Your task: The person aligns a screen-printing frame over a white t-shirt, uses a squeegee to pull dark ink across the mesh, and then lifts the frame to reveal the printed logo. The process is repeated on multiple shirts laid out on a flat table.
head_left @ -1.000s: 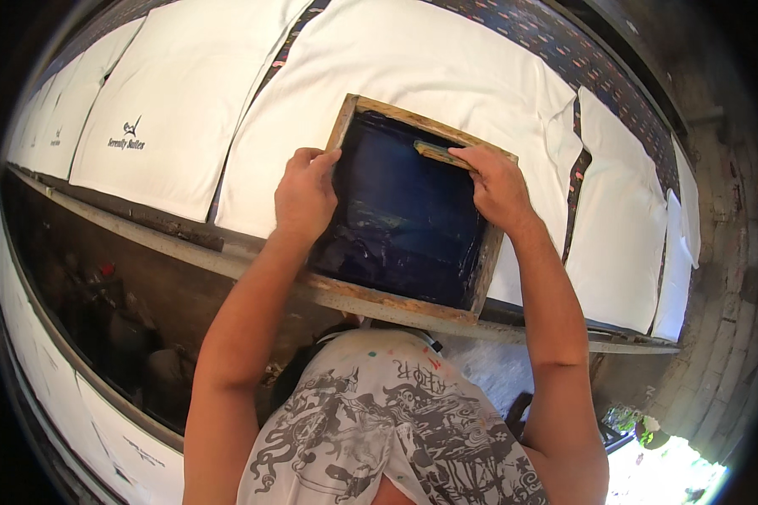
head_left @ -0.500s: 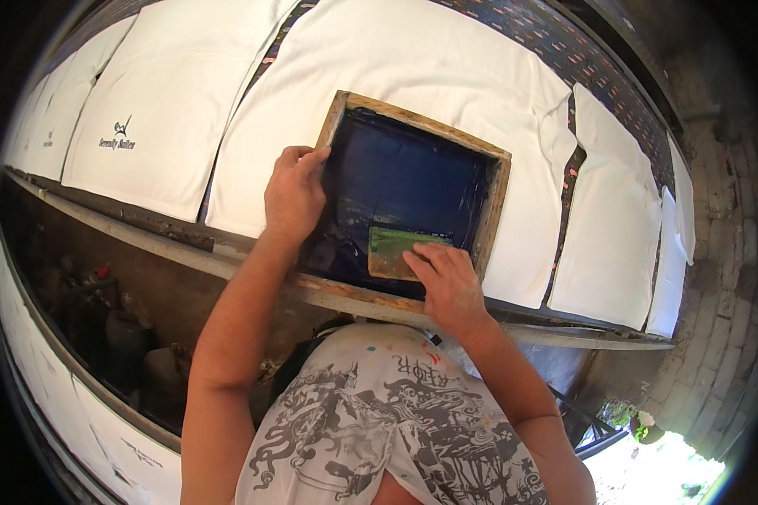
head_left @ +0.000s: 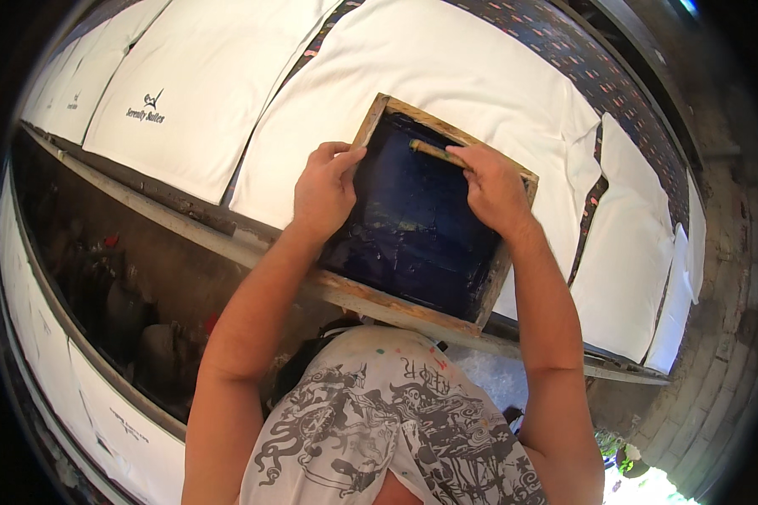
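A wooden-framed printing screen [head_left: 421,311] with a dark blue, ink-smeared mesh lies over a white cloth [head_left: 312,109] on the long table. My left hand [head_left: 327,189] is closed on the left side of its frame. In my right hand [head_left: 495,187] is a squeegee [head_left: 434,152] with a narrow wooden edge showing, held inside the frame near its far side. My fingers wrap its right end; its blade is hidden from this angle. Ink streaks and a paler smear mark the middle of the mesh.
More white cloths lie along the table, one at the left [head_left: 185,93] bearing a dark print and one at the right [head_left: 627,227]. The table's front rail [head_left: 168,225] runs close before me. Another table with white cloths [head_left: 93,404] stands at lower left; a brick floor [head_left: 716,370] shows right.
My right hand has carried the squeegee from the near part of the screen to the far part, tipping it edge-on. The whole view has shifted and turned slightly. My left hand still holds the frame.
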`<state>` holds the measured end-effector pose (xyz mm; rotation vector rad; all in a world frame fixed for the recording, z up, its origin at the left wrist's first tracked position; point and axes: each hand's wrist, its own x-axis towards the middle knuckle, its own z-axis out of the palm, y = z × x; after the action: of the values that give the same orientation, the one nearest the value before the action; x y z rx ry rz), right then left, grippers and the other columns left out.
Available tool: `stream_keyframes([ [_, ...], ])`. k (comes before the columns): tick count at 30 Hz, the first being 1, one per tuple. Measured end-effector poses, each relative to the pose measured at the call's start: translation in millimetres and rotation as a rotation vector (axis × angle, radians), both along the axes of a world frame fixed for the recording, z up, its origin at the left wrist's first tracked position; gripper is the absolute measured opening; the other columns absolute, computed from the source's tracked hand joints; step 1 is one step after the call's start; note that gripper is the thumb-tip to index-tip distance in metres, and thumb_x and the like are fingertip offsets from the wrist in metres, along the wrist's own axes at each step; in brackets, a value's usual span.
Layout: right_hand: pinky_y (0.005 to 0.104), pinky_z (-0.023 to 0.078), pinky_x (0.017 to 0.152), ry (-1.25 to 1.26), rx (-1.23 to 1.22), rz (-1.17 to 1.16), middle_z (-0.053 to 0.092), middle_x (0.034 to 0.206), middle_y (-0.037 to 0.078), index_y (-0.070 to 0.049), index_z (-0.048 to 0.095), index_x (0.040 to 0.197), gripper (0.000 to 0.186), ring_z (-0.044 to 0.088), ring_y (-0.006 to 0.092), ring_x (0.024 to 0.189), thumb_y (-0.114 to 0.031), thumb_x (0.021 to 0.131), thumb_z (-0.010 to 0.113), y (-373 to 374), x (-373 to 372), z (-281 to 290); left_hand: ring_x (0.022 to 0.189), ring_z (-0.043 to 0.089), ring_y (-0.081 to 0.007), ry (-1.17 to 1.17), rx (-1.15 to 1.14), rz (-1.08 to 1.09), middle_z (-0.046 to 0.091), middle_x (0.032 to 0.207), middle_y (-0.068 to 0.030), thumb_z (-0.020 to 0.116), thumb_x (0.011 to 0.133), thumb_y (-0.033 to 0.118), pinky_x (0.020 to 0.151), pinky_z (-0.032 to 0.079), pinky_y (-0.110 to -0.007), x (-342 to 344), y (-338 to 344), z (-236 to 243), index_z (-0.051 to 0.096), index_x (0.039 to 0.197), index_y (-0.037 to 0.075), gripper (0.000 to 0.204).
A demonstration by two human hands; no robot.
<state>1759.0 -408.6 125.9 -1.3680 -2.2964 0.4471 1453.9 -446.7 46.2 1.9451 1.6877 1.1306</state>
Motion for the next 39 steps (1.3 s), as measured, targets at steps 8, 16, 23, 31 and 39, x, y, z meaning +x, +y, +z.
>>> stream_keyframes([
  [8,0.0493,0.058,0.100,-0.019,0.076,0.237,0.080,0.117,0.014,-0.006,0.081,0.127,0.046,0.074,0.0387,0.111,0.008,0.086,0.067,1,-28,-17,0.123,0.073,-0.0354,0.006,-0.017,-0.004,0.076,0.130,-0.0104,0.075,0.101,-0.001,0.099,0.063,-0.046,-2,-1,0,0.085,0.129,0.016,0.033],
  [16,0.0461,0.061,0.104,-0.016,-0.002,0.508,0.084,0.122,0.011,-0.009,0.086,0.117,0.040,0.078,0.0339,0.117,0.010,0.084,0.071,0,9,-6,0.117,0.075,-0.0353,-0.004,-0.040,-0.006,0.076,0.129,-0.0149,0.070,0.102,-0.010,0.097,0.062,-0.043,2,-1,7,0.084,0.131,0.009,0.037],
  [23,0.0463,0.060,0.103,-0.062,-0.068,0.370,0.083,0.127,0.009,-0.012,0.086,0.119,0.048,0.077,0.0321,0.121,0.011,0.077,0.077,-51,66,-6,0.118,0.074,-0.0364,-0.020,-0.070,-0.012,0.076,0.128,-0.0152,0.071,0.103,-0.007,0.098,0.062,-0.045,-1,0,3,0.085,0.132,0.012,0.037],
  [31,0.0480,0.052,0.105,-0.080,0.017,0.061,0.078,0.131,0.011,-0.008,0.083,0.130,0.051,0.071,0.0320,0.125,0.004,0.081,0.076,-147,32,-14,0.115,0.075,-0.0354,-0.066,-0.007,-0.061,0.077,0.127,-0.0151,0.070,0.104,-0.007,0.098,0.062,-0.043,-3,3,-3,0.084,0.132,0.010,0.036],
  [39,0.0486,0.051,0.109,-0.106,-0.006,-0.139,0.077,0.137,0.011,-0.007,0.082,0.136,0.048,0.069,0.0313,0.127,0.003,0.089,0.075,-219,-18,-19,0.115,0.077,-0.0359,-0.066,0.018,-0.079,0.077,0.126,-0.0173,0.069,0.104,-0.009,0.098,0.063,-0.044,-5,5,-6,0.084,0.131,0.008,0.036],
])
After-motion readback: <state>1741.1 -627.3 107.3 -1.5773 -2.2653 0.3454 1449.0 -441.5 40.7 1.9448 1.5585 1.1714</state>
